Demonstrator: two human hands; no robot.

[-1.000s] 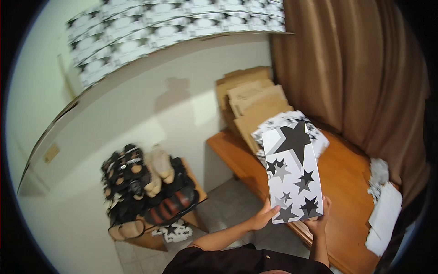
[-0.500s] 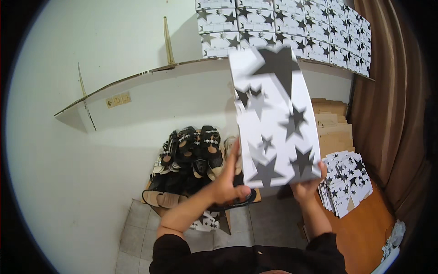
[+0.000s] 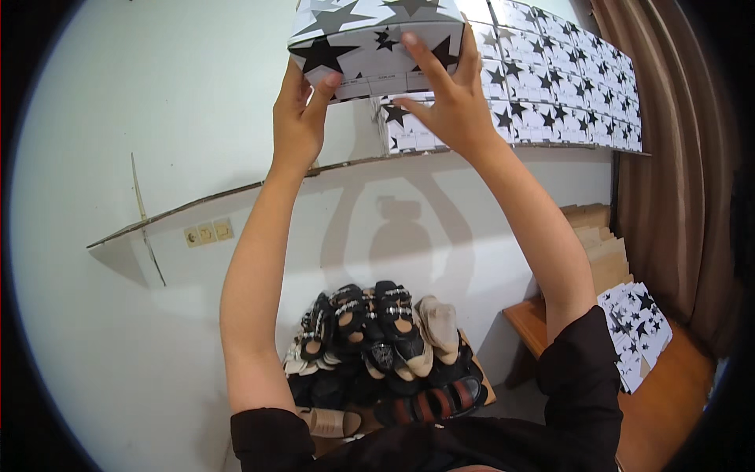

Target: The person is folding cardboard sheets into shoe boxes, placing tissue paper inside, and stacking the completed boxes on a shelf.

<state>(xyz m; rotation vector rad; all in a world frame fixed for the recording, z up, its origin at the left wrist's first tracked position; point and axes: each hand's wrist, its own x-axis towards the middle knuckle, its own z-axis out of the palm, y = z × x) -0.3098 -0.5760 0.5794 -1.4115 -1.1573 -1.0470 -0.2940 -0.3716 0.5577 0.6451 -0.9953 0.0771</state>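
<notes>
A white shoebox [image 3: 358, 67] printed with black and grey stars is raised high in front of me, its end panel facing me. My left hand [image 3: 300, 126] grips its left lower corner, thumb on the end panel. On the right side my right hand [image 3: 460, 110] holds it, with a finger pressed on the end panel. Behind my hands stand stacked matching star-printed shoeboxes [image 3: 550, 79] on a wall shelf [image 3: 206, 202]. Whether the held box touches the stack or the shelf I cannot tell.
Below, a pile of shoes and sandals [image 3: 370, 322] lies against the wall. To the right, an orange-brown table [image 3: 668, 409] bears flat star-printed cardboard pieces [image 3: 635, 334] and brown cardboard [image 3: 602, 256]. A brown curtain [image 3: 676, 189] hangs at the right; wall sockets [image 3: 208, 233] sit below the shelf.
Both hands have lifted the shoebox up and to the left, toward shelf height. Its end panel now faces me instead of its long star-covered face.
</notes>
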